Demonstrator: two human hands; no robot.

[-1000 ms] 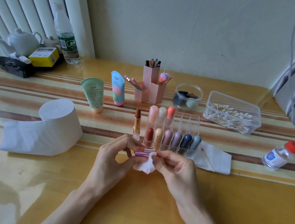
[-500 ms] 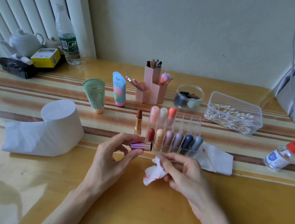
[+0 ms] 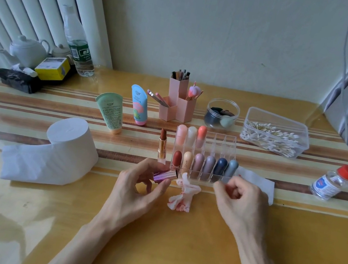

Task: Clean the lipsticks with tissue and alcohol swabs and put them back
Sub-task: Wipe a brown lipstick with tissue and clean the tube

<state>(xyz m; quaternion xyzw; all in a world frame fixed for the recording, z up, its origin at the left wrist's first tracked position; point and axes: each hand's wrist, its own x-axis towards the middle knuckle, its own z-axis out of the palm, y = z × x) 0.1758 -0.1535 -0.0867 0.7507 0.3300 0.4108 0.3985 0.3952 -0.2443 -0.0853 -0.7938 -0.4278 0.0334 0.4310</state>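
Sideways, purple lipstick (image 3: pixel 164 175) pinched in left hand (image 3: pixel 136 185).
Stained tissue (image 3: pixel 183 193) at its three o'clock; right hand (image 3: pixel 240 198) curled, hold unclear.

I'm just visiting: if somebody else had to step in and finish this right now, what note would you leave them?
Left hand: fingers hold the purple lipstick tube, lying sideways.
Right hand: fingers curled at the folded tissue; whether they pinch anything I cannot tell.
Stained crumpled tissue lies on the table between the hands.
Clear organizer holds nine capped lipsticks; an uncapped lipstick stands just left of it.
Done: a tissue wipe, judging by the stains.
Left: probably alcohol swabbing (swab box and alcohol bottle sit to the right), then putting both loose lipsticks back.
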